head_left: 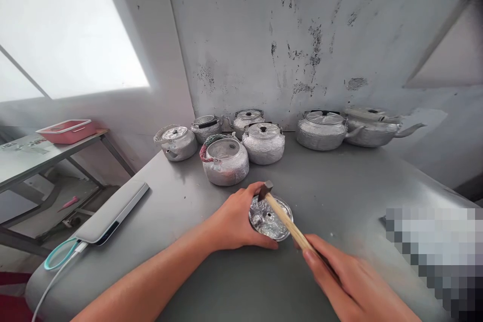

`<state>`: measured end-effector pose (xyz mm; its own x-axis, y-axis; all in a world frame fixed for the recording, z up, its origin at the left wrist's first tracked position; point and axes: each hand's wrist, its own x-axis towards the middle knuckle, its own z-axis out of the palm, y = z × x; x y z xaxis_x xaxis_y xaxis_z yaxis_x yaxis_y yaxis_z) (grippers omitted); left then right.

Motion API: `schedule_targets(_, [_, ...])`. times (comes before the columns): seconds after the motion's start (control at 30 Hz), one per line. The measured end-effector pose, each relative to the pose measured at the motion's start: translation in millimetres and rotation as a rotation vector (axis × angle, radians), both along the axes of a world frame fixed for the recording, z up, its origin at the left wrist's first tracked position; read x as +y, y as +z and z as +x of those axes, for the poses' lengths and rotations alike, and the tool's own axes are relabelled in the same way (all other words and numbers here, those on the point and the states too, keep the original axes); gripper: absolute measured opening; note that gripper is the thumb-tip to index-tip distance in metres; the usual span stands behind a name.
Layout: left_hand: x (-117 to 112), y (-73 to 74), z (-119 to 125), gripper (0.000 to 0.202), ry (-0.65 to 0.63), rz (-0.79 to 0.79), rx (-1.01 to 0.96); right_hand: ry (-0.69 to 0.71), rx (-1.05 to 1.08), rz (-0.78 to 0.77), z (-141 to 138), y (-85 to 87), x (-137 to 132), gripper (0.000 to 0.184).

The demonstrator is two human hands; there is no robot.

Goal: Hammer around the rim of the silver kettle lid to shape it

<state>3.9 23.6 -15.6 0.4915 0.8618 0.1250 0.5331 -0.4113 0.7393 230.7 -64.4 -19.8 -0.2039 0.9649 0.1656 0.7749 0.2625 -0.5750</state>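
Observation:
My left hand [236, 221] grips a round, silvery kettle lid [264, 222] by its rim, with thumb and fingers spread around the left side. The lid has a dented, shiny surface and a small hole in its middle. In my right hand [339, 271] is a hammer [284, 216] with a pale wooden handle and a dark metal head. Its head is over the lid's far left edge, close to my left fingertips; whether it touches the metal I cannot tell. Beyond the lid stands a lidless kettle [226, 167] with a red and green wrapped handle.
Several other hammered metal kettles [264, 146] line the back of the grey table [234, 287], near the stained wall. At left lies a power bank [113, 214] with a white cable. A pink basket [70, 132] rests on a side table. Something pixelated [437, 251] covers the right edge.

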Motion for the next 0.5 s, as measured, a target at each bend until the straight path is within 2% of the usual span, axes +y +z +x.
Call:
schedule_targets(0.3, [0.9, -1.6, -0.5, 0.112, 0.003, -0.015, 0.002, 0.020, 0.007, -0.048, 5.5, -6.1, 0.9, 0.034])
schedule_targets(0.5, [0.4, -2.7, -0.6, 0.112, 0.006, -0.013, 0.014, 0.020, 0.009, 0.002, 1.2, 1.2, -0.9, 0.035])
